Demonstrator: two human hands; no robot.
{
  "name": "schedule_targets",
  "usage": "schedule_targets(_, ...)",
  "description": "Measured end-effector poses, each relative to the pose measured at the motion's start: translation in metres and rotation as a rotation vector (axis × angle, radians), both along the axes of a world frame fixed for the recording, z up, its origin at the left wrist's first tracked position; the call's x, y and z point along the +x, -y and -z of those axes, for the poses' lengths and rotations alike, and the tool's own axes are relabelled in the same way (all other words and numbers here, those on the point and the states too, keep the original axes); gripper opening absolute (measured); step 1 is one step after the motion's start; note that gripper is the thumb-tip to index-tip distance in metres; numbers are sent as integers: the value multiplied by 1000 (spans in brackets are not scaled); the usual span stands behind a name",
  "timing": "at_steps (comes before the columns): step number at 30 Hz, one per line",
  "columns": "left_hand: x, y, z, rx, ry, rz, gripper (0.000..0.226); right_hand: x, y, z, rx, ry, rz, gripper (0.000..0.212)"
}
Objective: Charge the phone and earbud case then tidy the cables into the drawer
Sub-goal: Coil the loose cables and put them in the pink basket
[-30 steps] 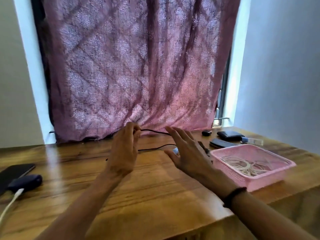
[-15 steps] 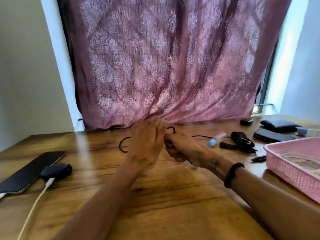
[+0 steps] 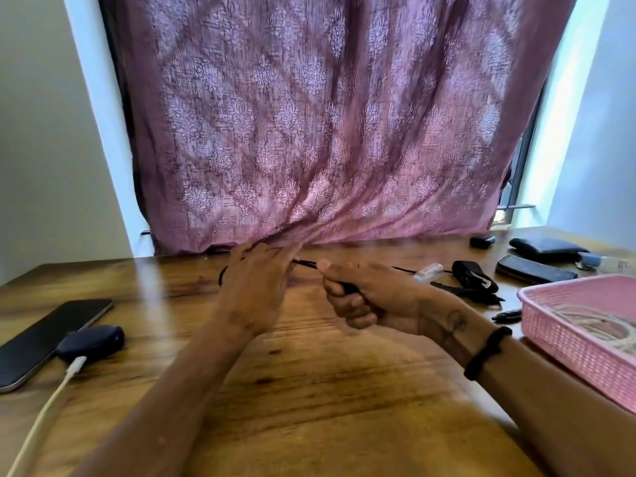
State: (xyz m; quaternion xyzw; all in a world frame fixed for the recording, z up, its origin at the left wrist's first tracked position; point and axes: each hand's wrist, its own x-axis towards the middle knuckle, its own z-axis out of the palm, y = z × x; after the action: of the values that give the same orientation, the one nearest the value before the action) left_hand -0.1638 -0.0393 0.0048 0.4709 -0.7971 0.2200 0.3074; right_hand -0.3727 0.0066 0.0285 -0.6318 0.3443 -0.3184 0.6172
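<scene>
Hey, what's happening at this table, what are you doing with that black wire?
A person is gathering up a black cable over a wooden table. The right hand grips a bunch of it, and the left hand guides the strand running between them. At the left, a phone lies flat beside a dark earbud case with a white cable plugged in. At the right, a pink basket already holds a coiled pale cord.

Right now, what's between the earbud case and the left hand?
Only bare wooden table. The head view shows nothing between the earbud case and the left hand, which holds the black cable.
</scene>
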Motion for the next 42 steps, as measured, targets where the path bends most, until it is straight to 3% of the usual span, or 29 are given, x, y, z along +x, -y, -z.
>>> schedule_targets(3, 0, 3, 1, 39, -101, 23, 40, 8, -7, 2, 146, 161, -171, 39)
schedule_targets(5, -8, 1, 6, 104, -168, 106, 29, 13, -9, -3, 177, 419, -201, 38)
schedule_targets(7, -24, -9, 8, 222, -204, 223, 40, 14, -8, -13, 118, 708, -82, 34)
schedule_targets(9, -41, -23, 8, 249, -158, 284, 55, 7, 0, -16, -50, 840, 166, 31)
schedule_targets(11, -48, -34, 4, 172, -86, 295, 49, -6, 13, -10, -237, 763, 398, 38)
schedule_targets(12, -47, -37, -3, 113, -77, 290, 44, -11, 20, -6, -352, 624, 534, 38)
schedule_targets(14, -38, -34, -15, -29, -88, 196, 41, -16, 26, 3, -641, 132, 793, 29)
schedule_targets(16, -20, -29, -25, -137, -198, 65, 41, -8, 20, 9, -780, -221, 701, 34)
schedule_targets(17, -11, -27, -28, -204, -232, 30, 41, 3, 13, 11, -725, -251, 552, 40)
schedule_targets(21, 2, -27, -26, -323, -295, 53, 47, 41, -27, 4, -123, 142, 1, 49)
schedule_targets(23, -5, -31, -27, -304, -382, 103, 44, 45, -38, -6, 61, 391, -212, 47)
schedule_targets(25, -21, -36, -21, -183, -394, 188, 39, 37, -39, -17, 69, 657, -238, 43)
schedule_targets(28, -46, -42, -3, 27, -248, 226, 50, 14, -23, -26, -151, 858, 51, 37)
schedule_targets(30, -53, -41, 2, 40, -166, 232, 46, -3, -11, -25, -378, 758, 339, 33)
schedule_targets(31, -52, -40, 0, 29, -146, 220, 43, -11, -4, -22, -523, 596, 515, 32)
schedule_targets(33, -42, -35, -9, -65, -146, 160, 36, -15, 3, -14, -834, 52, 817, 29)
schedule_targets(34, -35, -32, -15, -148, -162, 116, 34, -12, 3, -8, -917, -182, 824, 28)
schedule_targets(36, -21, -31, -20, -304, -232, 69, 31, -1, 2, 6, -830, -364, 659, 32)
schedule_targets(37, -14, -30, -21, -334, -270, 75, 31, 9, -2, 12, -678, -312, 510, 37)
schedule_targets(40, -9, -28, -20, -320, -347, 84, 38, 38, -24, 10, -74, 178, 34, 42)
schedule_targets(42, -10, -26, -20, -273, -383, 80, 43, 44, -35, -1, 117, 470, -175, 39)
